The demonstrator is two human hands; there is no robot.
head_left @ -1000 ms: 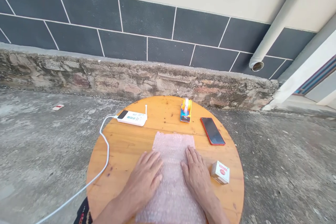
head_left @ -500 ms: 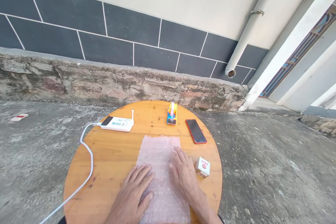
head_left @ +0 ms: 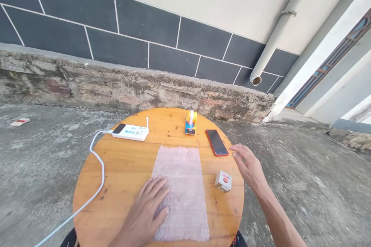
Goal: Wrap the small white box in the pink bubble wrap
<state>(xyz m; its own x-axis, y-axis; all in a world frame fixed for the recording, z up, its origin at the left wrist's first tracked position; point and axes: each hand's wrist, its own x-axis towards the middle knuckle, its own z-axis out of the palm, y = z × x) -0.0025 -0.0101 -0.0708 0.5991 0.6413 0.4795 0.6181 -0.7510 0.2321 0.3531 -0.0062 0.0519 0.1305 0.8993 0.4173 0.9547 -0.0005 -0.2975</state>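
Observation:
A pale pink, textured sheet that looks like bubble wrap (head_left: 185, 197) lies flat on the round wooden table (head_left: 121, 185). My left hand (head_left: 149, 204) rests on its left edge, fingers stretched out. Off the table's right side, my right hand (head_left: 246, 164) hovers with fingers and thumb apart, holding nothing. Just left of its fingertips lies a phone with a red edge (head_left: 216, 142). Below the phone stands a small white box (head_left: 223, 181) with a red mark. A blue and yellow tape dispenser (head_left: 190, 123) stands near the far edge.
A white power bank (head_left: 130, 132) sits at the table's back left. Its white cable (head_left: 102, 170) runs down the left side and off the table. Behind the table is a low stone ledge (head_left: 127, 88) under a tiled wall. A flat packet (head_left: 20, 122) lies on the concrete floor.
My right hand has lifted off the pink sheet and moved right, past the small box, to beside the phone. My left hand stays on the sheet. The view has shifted slightly.

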